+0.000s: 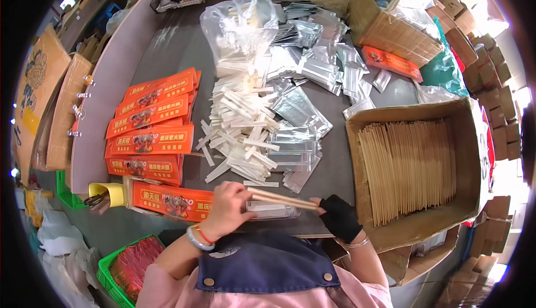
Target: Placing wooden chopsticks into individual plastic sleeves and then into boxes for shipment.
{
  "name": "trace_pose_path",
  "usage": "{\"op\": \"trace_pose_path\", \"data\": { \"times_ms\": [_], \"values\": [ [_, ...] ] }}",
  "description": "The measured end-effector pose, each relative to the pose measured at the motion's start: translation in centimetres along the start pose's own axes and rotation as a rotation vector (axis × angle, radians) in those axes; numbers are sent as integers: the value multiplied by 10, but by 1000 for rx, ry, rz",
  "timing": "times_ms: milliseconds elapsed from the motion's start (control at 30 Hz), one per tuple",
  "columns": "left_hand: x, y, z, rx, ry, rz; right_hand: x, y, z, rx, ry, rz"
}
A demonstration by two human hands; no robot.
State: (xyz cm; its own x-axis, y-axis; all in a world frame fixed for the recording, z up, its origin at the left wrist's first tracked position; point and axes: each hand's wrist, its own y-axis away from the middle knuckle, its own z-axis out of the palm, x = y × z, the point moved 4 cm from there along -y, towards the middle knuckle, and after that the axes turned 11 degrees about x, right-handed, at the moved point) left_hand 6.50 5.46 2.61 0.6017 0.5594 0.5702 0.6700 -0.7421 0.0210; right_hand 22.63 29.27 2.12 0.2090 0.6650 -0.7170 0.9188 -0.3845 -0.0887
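A pair of wooden chopsticks (282, 198) lies level between my hands, just above the table's near edge. Its left end is in the closed fingers of my left hand (226, 210); my right hand (339, 217), in a black fingerless glove, pinches the right end. Beneath the chopsticks rests a clear-wrapped packet (272, 209). An orange-red printed sleeve (173, 199) lies by my left hand, below a fanned stack of similar sleeves (151, 112). Beyond my hands spreads a heap of slim white paper strips (243, 123), with silvery flat packets (301, 112) along its right side.
To the right, a cardboard box (416, 232) holds many upright chopsticks (410, 168). A clear plastic bag (240, 26) stands behind the white heap. Scissors sit in a yellow holder (111, 194) at the left edge. A green crate (114, 280) stands lower left.
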Motion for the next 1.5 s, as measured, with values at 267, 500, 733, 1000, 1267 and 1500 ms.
{"op": "trace_pose_path", "data": {
  "times_ms": [267,500,733,1000,1267,1500],
  "values": [
    [1,17,3,129,-4,183,-9,-10,81,-186,71,-270],
    [-4,10,14,143,-103,222,-3,1,83,143,-135,98],
    [-6,1,5,100,-78,202,-12,-9,77,176,-60,195],
    [-4,-1,10,-41,-260,414,-73,-31,86,69,117,-284],
    [-53,-56,-113,163,-416,312,-52,-41,38,116,293,-203],
    [-69,-138,-35,351,-225,-96,-39,-45,37,146,397,-142]
  ]
}}
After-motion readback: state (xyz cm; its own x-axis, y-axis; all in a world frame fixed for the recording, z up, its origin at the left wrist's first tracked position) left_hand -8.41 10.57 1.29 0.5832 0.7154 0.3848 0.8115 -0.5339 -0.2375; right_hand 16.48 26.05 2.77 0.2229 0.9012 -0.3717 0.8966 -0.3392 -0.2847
